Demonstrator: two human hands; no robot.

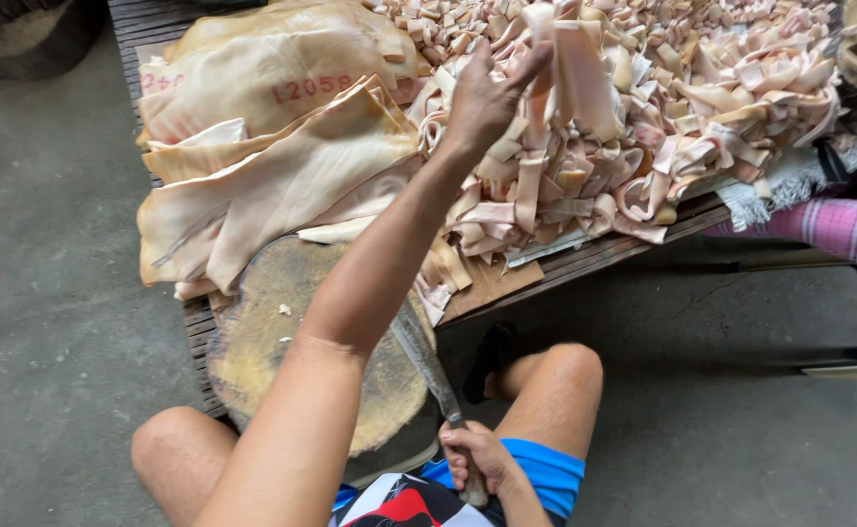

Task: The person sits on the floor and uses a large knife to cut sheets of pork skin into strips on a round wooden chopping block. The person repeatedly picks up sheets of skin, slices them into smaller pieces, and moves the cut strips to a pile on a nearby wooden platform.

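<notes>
The left hand (487,93) is stretched out over the big pile of cut strips (643,127) on the slatted table (155,29); its fingers are closed on a few pale strips (570,59), lifted just above the heap — it looks like the step of putting finished pieces with the others. The right hand (477,459) stays low near the person's lap, clamped around the handle of a long knife (426,361); the blade lies slanted on the round wooden chopping block (282,332), its point under the forearm, so I cannot see the tip. The block carries only some small scraps; the whole uncut skin sheets (272,146) lie stacked beside it, touching its far edge. In my judgement the cutting of one sheet is finished; the next move calls for opening the left fingers over the pile, then pulling one sheet flat onto the block — while the knife keeps away from the knees. At the right edge another person's checked sleeve (843,229) is visible.
</notes>
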